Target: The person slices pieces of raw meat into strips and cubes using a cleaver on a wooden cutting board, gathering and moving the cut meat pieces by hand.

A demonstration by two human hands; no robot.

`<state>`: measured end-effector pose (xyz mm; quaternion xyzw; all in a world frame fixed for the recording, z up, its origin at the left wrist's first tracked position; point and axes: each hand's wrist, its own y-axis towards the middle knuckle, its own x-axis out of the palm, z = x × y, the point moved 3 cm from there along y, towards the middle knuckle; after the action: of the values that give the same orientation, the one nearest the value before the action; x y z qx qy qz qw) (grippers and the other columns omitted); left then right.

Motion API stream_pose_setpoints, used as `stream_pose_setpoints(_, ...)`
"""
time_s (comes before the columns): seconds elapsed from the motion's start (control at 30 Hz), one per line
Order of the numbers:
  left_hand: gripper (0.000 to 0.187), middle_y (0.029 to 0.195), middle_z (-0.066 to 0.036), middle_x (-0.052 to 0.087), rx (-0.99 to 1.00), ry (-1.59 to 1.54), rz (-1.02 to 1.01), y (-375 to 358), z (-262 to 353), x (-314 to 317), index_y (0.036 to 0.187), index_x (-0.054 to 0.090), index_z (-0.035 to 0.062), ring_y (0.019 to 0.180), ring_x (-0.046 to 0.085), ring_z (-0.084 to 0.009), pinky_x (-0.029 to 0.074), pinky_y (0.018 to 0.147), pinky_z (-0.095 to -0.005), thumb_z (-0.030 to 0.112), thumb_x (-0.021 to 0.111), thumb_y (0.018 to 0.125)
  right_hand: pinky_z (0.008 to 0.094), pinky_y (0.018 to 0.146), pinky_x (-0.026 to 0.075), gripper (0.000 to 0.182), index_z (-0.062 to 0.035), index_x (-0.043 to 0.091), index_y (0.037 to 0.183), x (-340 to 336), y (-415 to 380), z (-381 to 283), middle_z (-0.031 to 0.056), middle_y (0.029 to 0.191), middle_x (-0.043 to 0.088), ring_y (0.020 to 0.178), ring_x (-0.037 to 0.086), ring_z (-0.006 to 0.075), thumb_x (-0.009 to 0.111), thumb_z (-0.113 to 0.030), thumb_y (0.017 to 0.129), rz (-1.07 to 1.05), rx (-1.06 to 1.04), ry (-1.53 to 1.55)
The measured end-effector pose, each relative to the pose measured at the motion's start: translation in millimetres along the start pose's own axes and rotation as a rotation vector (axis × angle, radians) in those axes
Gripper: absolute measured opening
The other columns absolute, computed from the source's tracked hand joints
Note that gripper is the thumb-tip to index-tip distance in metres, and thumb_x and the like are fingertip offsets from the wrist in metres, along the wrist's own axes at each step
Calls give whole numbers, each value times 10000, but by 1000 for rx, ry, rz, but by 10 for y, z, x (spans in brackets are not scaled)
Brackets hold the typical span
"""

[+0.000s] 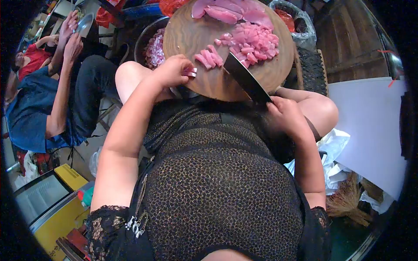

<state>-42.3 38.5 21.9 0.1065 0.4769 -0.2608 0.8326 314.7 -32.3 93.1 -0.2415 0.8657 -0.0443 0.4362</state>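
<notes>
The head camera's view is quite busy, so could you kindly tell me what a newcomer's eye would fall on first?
Probably the heap of diced pink meat on the round wooden board, with larger slices lying beyond it at the board's far side. Next would come the dark-bladed cleaver in the right hand, its blade slanting over the near part of the board.

The board (pixel 213 85) has room nearside of the strips (pixel 209 59); the cleaver (pixel 248 80) blocks rightward.
</notes>
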Motion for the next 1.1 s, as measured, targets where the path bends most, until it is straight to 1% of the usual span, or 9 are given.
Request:
stream_pose_setpoints(0.07, 226, 830, -128, 650, -80, 35, 104, -18, -23, 191, 951, 683, 35, 803, 639, -315, 522, 840, -393, 127, 705, 747, 490, 802, 496, 266, 2, 652, 996, -20, 2, -58, 262, 905, 649, 886, 632, 429, 510, -212, 927, 7, -15, -4)
stream_pose_setpoints(0.27, 233, 857, -131, 662, -330, -207, 337, -10, 503, 399, 916, 675, 37, 778, 668, -237, 534, 723, -348, 210, 731, 770, 475, 801, 506, 262, -39, 657, 1045, 36, -9, -7, 245, 925, 652, 890, 636, 419, 518, -228, 928, 29, 8, -3)
stream_pose_setpoints(0.3, 256, 857, -142, 658, -372, -208, 335, 8, 555, 461, 927, 677, 33, 786, 666, -264, 536, 737, -364, 228, 737, 773, 475, 801, 506, 262, -39, 657, 1045, 35, -17, -27, 245, 925, 652, 890, 636, 419, 518, -228, 928, 34, 11, -6)
stream_pose_setpoints(0.57, 388, 1075, -202, 608, -266, -36, 436, -298, 590, 500, 989, 643, -21, 938, 609, -362, 497, 839, -411, 206, 809, 723, 462, 764, 529, 269, -69, 657, 1096, 160, -87, -403, 216, 916, 672, 846, 654, 392, 537, -235, 921, 84, -133, 6)
stream_pose_setpoints(0.7, 348, 1076, -178, 616, -115, -12, 435, -338, 638, 517, 1057, 644, 4, 925, 608, -366, 496, 841, -414, 149, 763, 764, 461, 751, 540, 279, -50, 650, 1104, 318, -28, -541, 201, 889, 684, 830, 665, 373, 539, -230, 922, 60, -195, -110)
stream_pose_setpoints(0.77, 164, 973, -112, 628, -6, -13, 511, -314, 671, 533, 927, 685, 64, 930, 598, -329, 494, 849, -411, 94, 690, 766, 466, 731, 543, 267, -48, 649, 1083, 376, 6, -571, 192, 859, 686, 800, 671, 364, 531, -228, 926, 63, -212, -154)
stream_pose_setpoints(1.0, 169, 900, -94, 641, 24, -2, 485, -250, 549, 685, 935, 707, 105, 897, 616, -302, 503, 830, -390, 99, 658, 774, 481, 634, 539, 188, -31, 626, 903, 410, 52, -730, 196, 770, 671, 715, 664, 383, 507, -176, 900, 16, -170, -236)
stream_pose_setpoints(1.07, 340, 1040, -140, 650, 39, 104, 434, -250, 590, 644, 1167, 641, 119, 961, 617, -363, 511, 827, -440, 85, 656, 829, 491, 665, 537, 185, -23, 630, 868, 427, 165, -744, 217, 769, 665, 735, 664, 396, 503, -157, 879, -59, -124, -251)
stream_pose_setpoints(1.1, 340, 1040, -140, 650, 42, 103, 432, -237, 573, 661, 1167, 641, 119, 961, 617, -363, 511, 827, -440, 85, 656, 829, 491, 665, 537, 185, -23, 630, 868, 439, 232, -759, 217, 769, 665, 735, 664, 396, 503, -157, 879, -58, -121, -249)
